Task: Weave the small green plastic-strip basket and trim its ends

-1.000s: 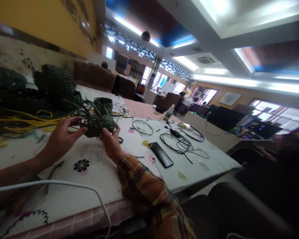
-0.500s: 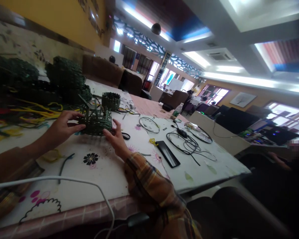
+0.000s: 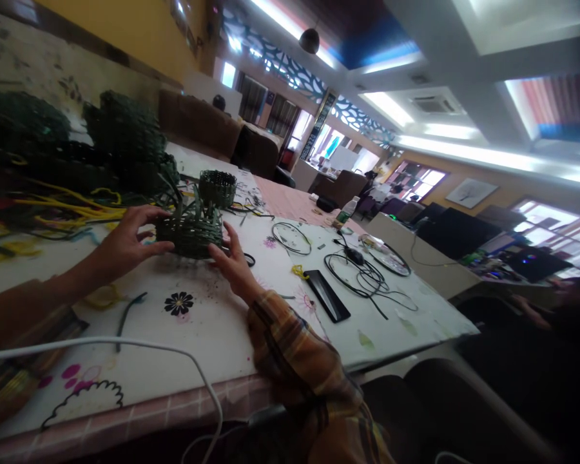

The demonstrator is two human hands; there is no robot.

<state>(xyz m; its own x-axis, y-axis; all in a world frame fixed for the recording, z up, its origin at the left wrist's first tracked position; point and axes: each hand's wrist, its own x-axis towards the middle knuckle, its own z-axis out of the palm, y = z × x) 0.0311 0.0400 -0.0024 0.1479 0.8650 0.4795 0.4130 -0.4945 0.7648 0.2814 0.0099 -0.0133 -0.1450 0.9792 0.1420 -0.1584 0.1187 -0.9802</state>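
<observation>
A small dark green woven basket [image 3: 191,233], with loose strip ends standing up from its rim, is held low over the table between my two hands. My left hand [image 3: 138,240] grips its left side, thumb toward the front and fingers behind. On the right side, my right hand [image 3: 236,259] presses with its thumb in front, its fingers partly hidden behind the weave. Just behind stands a second round woven basket [image 3: 217,187]. A black loop [image 3: 249,260], perhaps a scissors handle, lies beside my right hand.
Larger green woven pieces [image 3: 123,132] and yellow strips [image 3: 72,205] pile up at the left. Rightward lie coiled black cord [image 3: 355,277], a black tray-like piece [image 3: 326,295] and a bottle [image 3: 347,211]. A white cable [image 3: 125,340] crosses the foreground. A person [image 3: 531,316] sits at right.
The basket has turned a little between my hands and shifted slightly right, its strip ends now pointing differently. Both hands stay on its sides. The view has shifted slightly.
</observation>
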